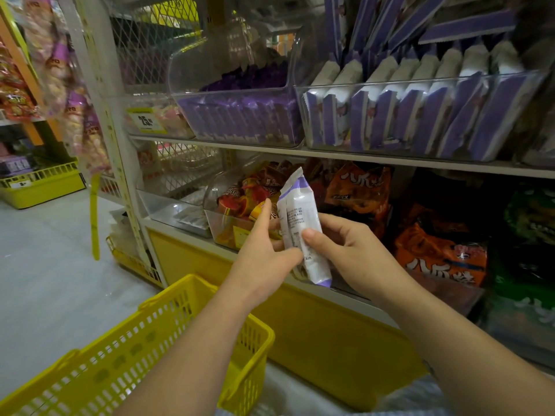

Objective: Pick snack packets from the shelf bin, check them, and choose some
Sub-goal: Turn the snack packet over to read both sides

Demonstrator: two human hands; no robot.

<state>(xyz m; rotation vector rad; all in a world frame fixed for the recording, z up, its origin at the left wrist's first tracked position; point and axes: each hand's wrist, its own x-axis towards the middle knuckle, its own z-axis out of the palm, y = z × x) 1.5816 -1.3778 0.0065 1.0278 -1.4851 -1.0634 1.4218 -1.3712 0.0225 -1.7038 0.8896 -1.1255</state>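
**Position of the item.** The white and purple plastic snack packet [295, 211] is held upright in front of the lower shelf, between both hands. Its printed back panel faces the camera. It is well below the clear plastic shelf bin [420, 78], which holds a row of matching purple and white packets [435, 121].

**Right hand.** The right hand [348, 250] grips the snack packet. The thumb [310, 235] is pressed on the front panel at mid-height, and the fingers are curled round the right edge to the rear.

**Left hand.** The left hand [264, 250] holds the lower left edge. The index finger [264, 211] lies straight, just beside the left edge. The other fingers pass behind the packet.

**Surroundings.** A yellow perforated plastic shopping basket [168, 304] is below the left forearm. Orange snack bags [438, 250] are behind the right hand.
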